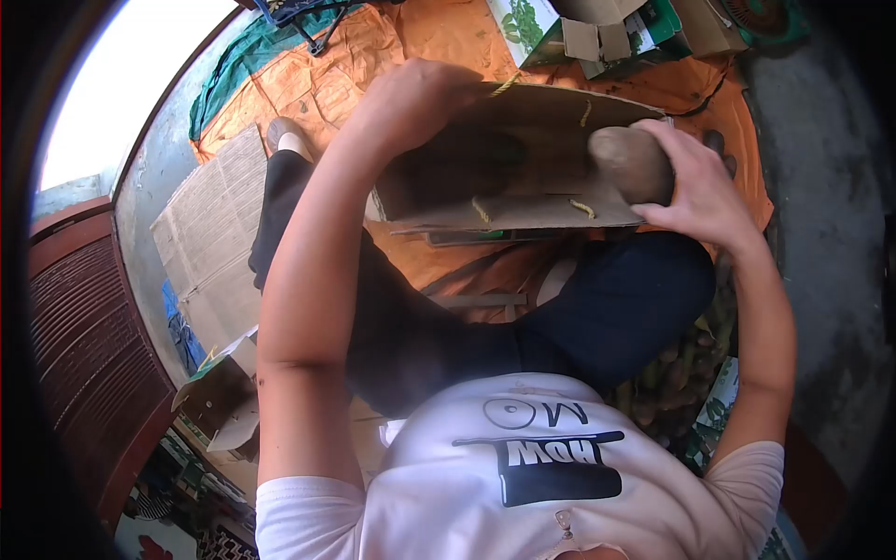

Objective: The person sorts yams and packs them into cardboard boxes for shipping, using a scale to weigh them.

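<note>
Probably a home or small storeroom: beyond the right hand (698, 187), printed cartons (529, 30) lie on an orange tarpaulin (448, 39). Grey floor (807, 187) shows to its right, a red-brown slatted panel (82, 313) left of the left hand (422, 101).

On the grey floor (793, 140) lies an orange tarp (434, 33), open cartons (530, 33) on it, flattened cardboard (215, 215) alongside.

An orange tarp (448, 33) partly covers the grey floor (812, 233).

- One head-worn view, wide-angle, dark rounded edges, facing steeply down, forward.
- Nearest, bottom: white black-printed fabric shirt (551, 429); farther, top: crumpled orange tarp (434, 33).
</note>
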`<state>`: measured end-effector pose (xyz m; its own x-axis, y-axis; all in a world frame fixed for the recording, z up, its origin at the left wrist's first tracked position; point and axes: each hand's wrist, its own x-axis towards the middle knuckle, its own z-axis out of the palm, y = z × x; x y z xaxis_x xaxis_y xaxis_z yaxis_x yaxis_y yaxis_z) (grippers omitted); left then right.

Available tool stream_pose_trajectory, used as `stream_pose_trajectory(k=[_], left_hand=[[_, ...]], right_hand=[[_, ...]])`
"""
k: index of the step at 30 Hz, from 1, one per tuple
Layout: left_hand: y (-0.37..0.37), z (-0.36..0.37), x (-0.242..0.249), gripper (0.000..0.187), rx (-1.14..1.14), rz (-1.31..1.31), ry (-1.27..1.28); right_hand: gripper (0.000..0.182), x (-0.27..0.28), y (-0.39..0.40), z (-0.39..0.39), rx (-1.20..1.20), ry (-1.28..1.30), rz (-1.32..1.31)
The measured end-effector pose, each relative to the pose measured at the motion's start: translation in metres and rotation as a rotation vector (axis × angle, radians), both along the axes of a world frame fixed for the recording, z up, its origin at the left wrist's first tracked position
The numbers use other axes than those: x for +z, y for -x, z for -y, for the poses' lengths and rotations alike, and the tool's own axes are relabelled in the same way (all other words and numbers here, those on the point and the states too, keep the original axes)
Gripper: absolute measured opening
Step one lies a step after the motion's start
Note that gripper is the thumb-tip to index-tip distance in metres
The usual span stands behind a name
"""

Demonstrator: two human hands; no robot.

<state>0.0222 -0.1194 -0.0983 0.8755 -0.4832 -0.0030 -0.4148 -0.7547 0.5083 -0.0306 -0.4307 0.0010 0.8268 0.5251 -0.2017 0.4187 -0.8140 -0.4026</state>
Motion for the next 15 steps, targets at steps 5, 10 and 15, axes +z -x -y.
stream_pose_trajectory(k=[5, 10, 15], left_hand=[[0.002, 0.005, 0.0, 0.029, 0.031, -0.039, -0.102], [0.006, 0.007, 0.0, 0.029, 0.034, -0.025, -0.158], [0.005, 0.008, 0.006, 0.022, 0.021, -0.026, -0.129]], right_hand=[[0.077, -0.124, -0.047, -0.056, 0.333, 0.497, -0.301], [0.087, -0.193, -0.055, -0.076, 0.485, 0.803, -0.497], [0.076, -0.189, -0.05, -0.099, 0.49, 0.809, -0.452]])
